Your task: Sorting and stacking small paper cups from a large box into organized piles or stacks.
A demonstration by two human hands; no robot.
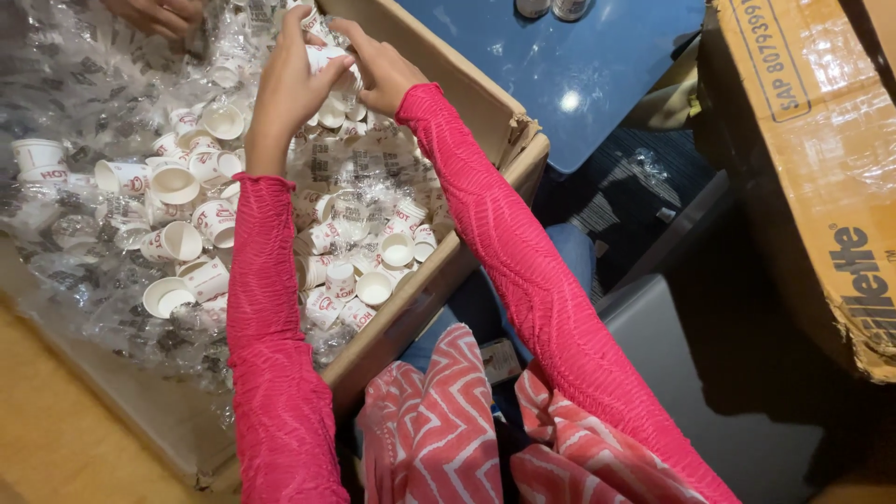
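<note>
Now: I am watching both hands working over the cardboard box (485, 103).
Left hand (291, 89) and right hand (383, 70) are together gripping a stack of paper cups (329, 63).

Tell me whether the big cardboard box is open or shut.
Open: the cardboard box has its top flaps spread, showing loose paper cups and clear plastic inside.

Paper cups (175, 184): white with red print. Cardboard box (485, 117): plain brown, lined with clear plastic film (65, 75) bearing dark print. Sleeves (271, 355): textured bright pink. Garment (439, 420): coral-red with white zigzag pattern. Table (579, 65): glossy dark blue. Second carton (812, 159): brown, blue lettering.
</note>
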